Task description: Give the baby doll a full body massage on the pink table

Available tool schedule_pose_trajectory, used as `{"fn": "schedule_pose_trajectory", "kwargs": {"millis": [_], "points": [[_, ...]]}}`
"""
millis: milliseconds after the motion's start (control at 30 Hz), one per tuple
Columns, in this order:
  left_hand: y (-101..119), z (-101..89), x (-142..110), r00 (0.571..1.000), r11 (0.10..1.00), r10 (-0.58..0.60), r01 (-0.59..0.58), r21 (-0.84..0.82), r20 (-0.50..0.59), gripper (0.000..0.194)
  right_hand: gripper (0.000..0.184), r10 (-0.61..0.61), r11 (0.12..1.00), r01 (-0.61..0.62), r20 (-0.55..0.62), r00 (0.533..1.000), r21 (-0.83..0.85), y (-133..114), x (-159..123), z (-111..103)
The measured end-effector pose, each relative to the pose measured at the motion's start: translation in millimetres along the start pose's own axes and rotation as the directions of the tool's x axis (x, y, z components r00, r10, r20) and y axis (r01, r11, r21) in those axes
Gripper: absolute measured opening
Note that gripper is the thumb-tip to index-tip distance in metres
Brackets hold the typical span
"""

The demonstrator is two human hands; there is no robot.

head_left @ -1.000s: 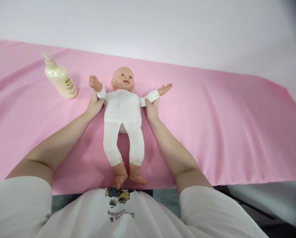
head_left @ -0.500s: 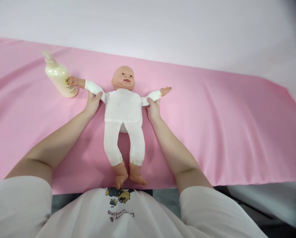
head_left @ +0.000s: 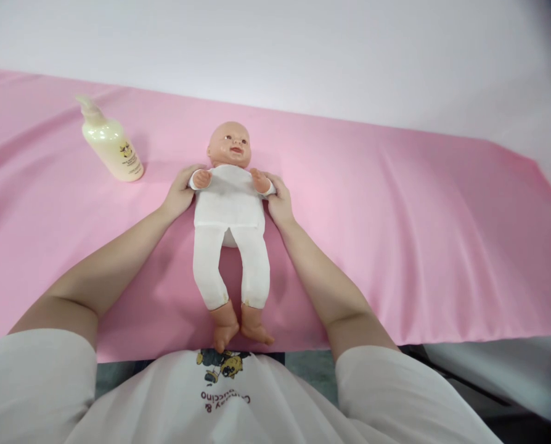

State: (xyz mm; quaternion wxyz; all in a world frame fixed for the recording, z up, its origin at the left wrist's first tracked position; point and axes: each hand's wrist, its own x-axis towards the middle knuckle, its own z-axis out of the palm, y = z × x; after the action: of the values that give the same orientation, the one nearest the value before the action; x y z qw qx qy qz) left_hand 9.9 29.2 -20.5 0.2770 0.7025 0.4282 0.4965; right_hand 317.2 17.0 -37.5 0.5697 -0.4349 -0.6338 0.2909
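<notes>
Doll [head_left: 229, 200] lies face-up on pink cloth [head_left: 395, 234]; left hand [head_left: 179, 192] and right hand [head_left: 279, 202] clasp its folded arms.

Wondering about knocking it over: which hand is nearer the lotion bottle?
The left hand. It grips the doll's arm, just right of and below the lotion bottle. The right hand grips the other arm, beyond the doll.

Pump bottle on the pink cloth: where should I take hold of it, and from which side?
Grip the pump bottle around its wide cream body, below the pump head, which looks too narrow for a firm hold. It stands leaning on the pink cloth, left of the doll. Come from the near side with the left hand, now holding the doll's arm; nothing blocks that path.
</notes>
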Motion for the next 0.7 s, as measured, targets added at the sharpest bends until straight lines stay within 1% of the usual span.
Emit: {"fn": "schedule_pose_trajectory", "kwargs": {"millis": [100,200,267,333,433,567,700], "points": [[3,-0.6,0,0.999,0.999,0.033,-0.034,0.037,0.043,0.039,0.036,-0.042,0.996,0.045,0.035,0.999,-0.076,-7,-2,-1],[5,-0.2,0,0.996,0.995,0.062,-0.067,0.071,0.07,0.039,0.034,-0.044,0.995,0.048,0.045,0.998,-0.093,-10,-3,-1],[5,0.2,0,0.996,0.994,0.066,-0.072,0.084,0.064,0.039,0.033,-0.031,0.996,0.034,0.04,0.999,-0.088,-9,-3,0],[3,0.8,-1,0.998,0.996,0.057,-0.059,0.069,0.031,0.039,0.034,0.006,0.998,-0.004,0.02,1.0,-0.061,-4,-2,1],[-3,1.4,0,0.998,0.999,-0.018,0.017,-0.027,-0.053,0.036,0.038,0.108,0.994,-0.106,-0.045,0.993,0.04,6,0,2],[-18,1.7,4,0.97,0.971,-0.192,0.166,-0.173,-0.147,0.031,0.041,0.261,0.945,-0.217,-0.167,0.951,0.243,21,2,2],[-29,2.0,7,0.943,0.933,-0.253,0.18,-0.311,-0.214,0.041,0.05,0.376,0.871,-0.269,-0.207,0.903,0.411,23,3,0]]}}
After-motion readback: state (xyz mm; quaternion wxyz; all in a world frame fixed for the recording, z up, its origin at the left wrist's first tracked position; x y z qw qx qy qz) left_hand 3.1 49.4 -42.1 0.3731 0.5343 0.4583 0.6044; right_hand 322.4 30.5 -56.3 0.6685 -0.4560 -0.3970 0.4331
